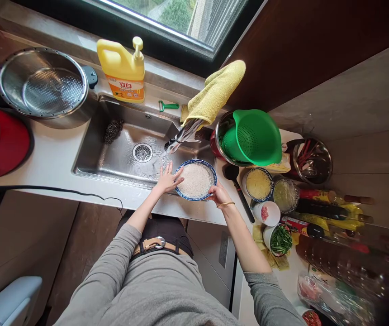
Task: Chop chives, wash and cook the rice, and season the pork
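Note:
A blue-and-white patterned bowl [194,199] full of a whitish, grainy food [196,179] sits at the sink's front right edge. My right hand [219,194] grips its right rim, thumb on top, the other fingers partly hidden. At the left rim is my left hand [168,179], fingers spread over the bowl's edge and the sink. From the faucet [181,136], water runs into the steel sink [113,154] just beyond my left fingers. A yellow cloth [215,93] covers the faucet's upper part.
A brown steel-wool scourer [113,131] lies in the sink. Behind it stand a yellow detergent bottle [123,74] and a green peeler [168,106]. A large steel pot [45,86] is on the left. On the right are a green colander [257,136], a black-handled utensil [242,194], and several filled bowls.

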`<state>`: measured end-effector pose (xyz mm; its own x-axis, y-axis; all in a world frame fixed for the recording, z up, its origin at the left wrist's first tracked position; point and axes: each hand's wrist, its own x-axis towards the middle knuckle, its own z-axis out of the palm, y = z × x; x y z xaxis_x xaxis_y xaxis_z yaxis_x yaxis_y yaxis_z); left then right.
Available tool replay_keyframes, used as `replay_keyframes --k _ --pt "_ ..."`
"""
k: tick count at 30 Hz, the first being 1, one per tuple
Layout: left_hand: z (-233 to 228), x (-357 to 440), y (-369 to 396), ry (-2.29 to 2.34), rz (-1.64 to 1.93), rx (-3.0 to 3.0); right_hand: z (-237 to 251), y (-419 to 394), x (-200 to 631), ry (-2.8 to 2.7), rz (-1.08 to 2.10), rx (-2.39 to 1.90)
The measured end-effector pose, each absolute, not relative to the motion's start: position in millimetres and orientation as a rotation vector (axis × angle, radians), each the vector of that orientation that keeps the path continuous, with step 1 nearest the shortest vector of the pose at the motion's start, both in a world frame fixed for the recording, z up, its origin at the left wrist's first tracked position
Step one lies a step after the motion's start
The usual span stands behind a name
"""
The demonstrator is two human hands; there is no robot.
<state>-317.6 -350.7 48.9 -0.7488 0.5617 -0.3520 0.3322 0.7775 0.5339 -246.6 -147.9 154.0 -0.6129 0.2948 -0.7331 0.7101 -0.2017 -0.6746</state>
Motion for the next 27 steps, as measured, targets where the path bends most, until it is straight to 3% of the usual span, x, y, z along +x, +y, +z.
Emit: replay_keyframes --k 27 --pt "51.5 -319.2 -351.1 2.446 0.611 0.675 155.2 -149.1 -249.9 1.788 -1.843 1.162"
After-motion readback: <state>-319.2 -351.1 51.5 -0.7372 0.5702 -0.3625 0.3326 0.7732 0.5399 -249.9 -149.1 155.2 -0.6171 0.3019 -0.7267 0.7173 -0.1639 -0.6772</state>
